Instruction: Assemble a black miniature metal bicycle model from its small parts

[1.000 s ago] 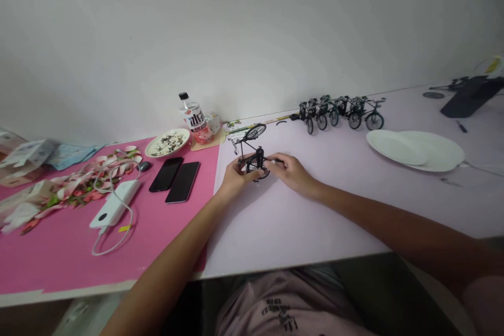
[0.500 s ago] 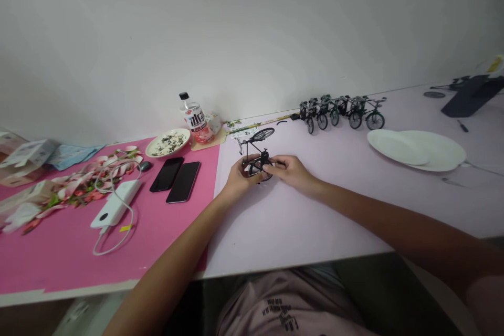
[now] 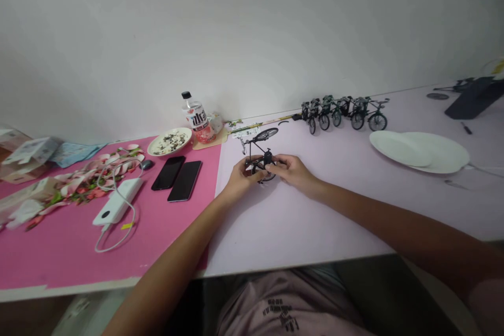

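Between my hands is a small black model bicycle (image 3: 256, 148), tipped so that one wheel points up and away while the other sits low among my fingers. My left hand (image 3: 241, 178) grips its lower left side, with the thumb across the front near the low wheel. From the right, my right hand (image 3: 293, 170) pinches the bicycle by the saddle end and the low wheel. Fingers of both hands partly hide that wheel. Several finished-looking model bicycles (image 3: 346, 113) stand in a row by the wall, behind and right of my hands.
Two white plates (image 3: 449, 153) lie on the right. Further back stands a dark box (image 3: 472, 98) beside loose bicycle parts (image 3: 438, 96). On the pink left side are two phones (image 3: 185, 181), a white power bank (image 3: 118, 202) with cable, artificial petals (image 3: 84, 185), a dish (image 3: 170, 142) and a drink bottle (image 3: 198, 121).
The whole view has shifted very slightly. My hands keep the same hold on the model bicycle, and its pose looks almost unchanged.
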Motion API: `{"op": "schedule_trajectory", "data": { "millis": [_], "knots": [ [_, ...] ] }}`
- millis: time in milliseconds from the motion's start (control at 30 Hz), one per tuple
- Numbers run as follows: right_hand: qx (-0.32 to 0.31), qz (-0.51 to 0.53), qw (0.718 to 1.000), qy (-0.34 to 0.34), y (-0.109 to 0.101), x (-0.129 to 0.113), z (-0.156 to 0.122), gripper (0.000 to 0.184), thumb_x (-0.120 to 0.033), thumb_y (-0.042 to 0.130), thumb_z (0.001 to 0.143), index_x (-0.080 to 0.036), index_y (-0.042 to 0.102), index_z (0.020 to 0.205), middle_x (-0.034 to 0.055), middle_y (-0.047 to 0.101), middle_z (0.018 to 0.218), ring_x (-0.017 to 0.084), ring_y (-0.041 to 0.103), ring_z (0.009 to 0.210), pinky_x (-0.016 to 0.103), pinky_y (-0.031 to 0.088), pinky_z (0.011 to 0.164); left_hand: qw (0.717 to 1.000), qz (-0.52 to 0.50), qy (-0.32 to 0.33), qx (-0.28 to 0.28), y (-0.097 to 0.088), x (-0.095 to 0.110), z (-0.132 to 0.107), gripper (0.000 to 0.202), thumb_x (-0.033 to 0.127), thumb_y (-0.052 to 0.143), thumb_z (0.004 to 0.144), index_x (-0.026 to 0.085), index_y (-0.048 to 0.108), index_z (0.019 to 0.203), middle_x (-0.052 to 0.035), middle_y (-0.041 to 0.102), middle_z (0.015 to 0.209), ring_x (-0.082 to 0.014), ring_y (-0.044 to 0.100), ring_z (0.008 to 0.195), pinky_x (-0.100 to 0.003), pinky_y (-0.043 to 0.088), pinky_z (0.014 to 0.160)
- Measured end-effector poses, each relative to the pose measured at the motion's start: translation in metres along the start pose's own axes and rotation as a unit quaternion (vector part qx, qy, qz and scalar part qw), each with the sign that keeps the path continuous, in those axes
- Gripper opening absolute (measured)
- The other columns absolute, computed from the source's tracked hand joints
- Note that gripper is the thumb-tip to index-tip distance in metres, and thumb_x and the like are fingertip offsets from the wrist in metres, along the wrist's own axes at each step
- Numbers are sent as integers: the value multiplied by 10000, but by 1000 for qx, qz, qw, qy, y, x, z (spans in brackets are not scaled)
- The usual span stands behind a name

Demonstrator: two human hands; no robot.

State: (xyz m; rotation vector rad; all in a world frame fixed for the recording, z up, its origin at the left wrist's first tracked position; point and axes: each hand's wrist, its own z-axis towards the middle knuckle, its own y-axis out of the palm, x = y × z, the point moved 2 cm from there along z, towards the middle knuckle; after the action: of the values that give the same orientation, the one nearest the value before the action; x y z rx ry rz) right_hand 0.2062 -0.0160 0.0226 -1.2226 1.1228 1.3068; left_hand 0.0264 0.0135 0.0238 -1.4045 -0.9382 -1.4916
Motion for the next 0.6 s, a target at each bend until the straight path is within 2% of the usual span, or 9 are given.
{"op": "schedule_trajectory", "data": {
  "millis": [100, 233, 300, 367, 467, 600],
  "knots": [
    [41, 1, 998, -37, -1, 3, 3, 470, -545, 839, 704, -182, 718, 976, -42, 534, 636, 114, 418, 571, 263, 312, 519, 1000, 12, 10, 8, -1, -1, 2, 662, 314, 885, 698, 146, 628, 1284, -143, 719, 1200, -245, 730, 963, -431, 584, 922],
    [112, -6, 991, -70, -7, 1, 6, 416, -503, 847, 694, -194, 693, 925, -64, 447, 605, 122, 399, 584, 269, 334, 541, 996, 40, 27, 70, -4, -3, 3, 704, 298, 886, 689, 147, 621, 1324, -164, 705, 1225, -290, 680, 1148, -452, 568, 981],
    [143, -19, 986, -80, -11, -1, 8, 387, -476, 840, 700, -197, 683, 916, -85, 373, 589, 110, 345, 563, 264, 308, 532, 994, 64, 34, 77, -3, -1, 1, 628, 303, 868, 718, 143, 654, 1287, -173, 701, 1238, -292, 661, 1191, -451, 563, 998],
    [164, -34, 982, -92, -14, -3, 9, 369, -457, 833, 707, -198, 674, 916, -95, 333, 593, 103, 311, 556, 259, 287, 526, 994, 90, 35, 59, 0, 2, -2, 517, 320, 837, 763, 134, 694, 1225, -176, 712, 1217, -282, 674, 1162, -443, 566, 994],
    [171, -39, 979, -107, -15, -2, 10, 374, -447, 832, 706, -196, 660, 924, -91, 376, 615, 102, 345, 569, 254, 316, 538, 992, 105, 63, 35, 7, 9, -8, 476, 340, 803, 814, 137, 696, 1231, -164, 729, 1173, -258, 694, 1109, -421, 578, 972],
    [155, -37, 980, -117, -11, 0, 8, 393, -452, 836, 708, -192, 648, 934, -54, 515, 661, 122, 473, 606, 263, 406, 573, 987, 109, 113, 32, 11, 15, -12, 457, 361, 777, 851, 154, 675, 1246, -165, 710, 1249, -239, 694, 1099, -408, 585, 965]
  ]
}}
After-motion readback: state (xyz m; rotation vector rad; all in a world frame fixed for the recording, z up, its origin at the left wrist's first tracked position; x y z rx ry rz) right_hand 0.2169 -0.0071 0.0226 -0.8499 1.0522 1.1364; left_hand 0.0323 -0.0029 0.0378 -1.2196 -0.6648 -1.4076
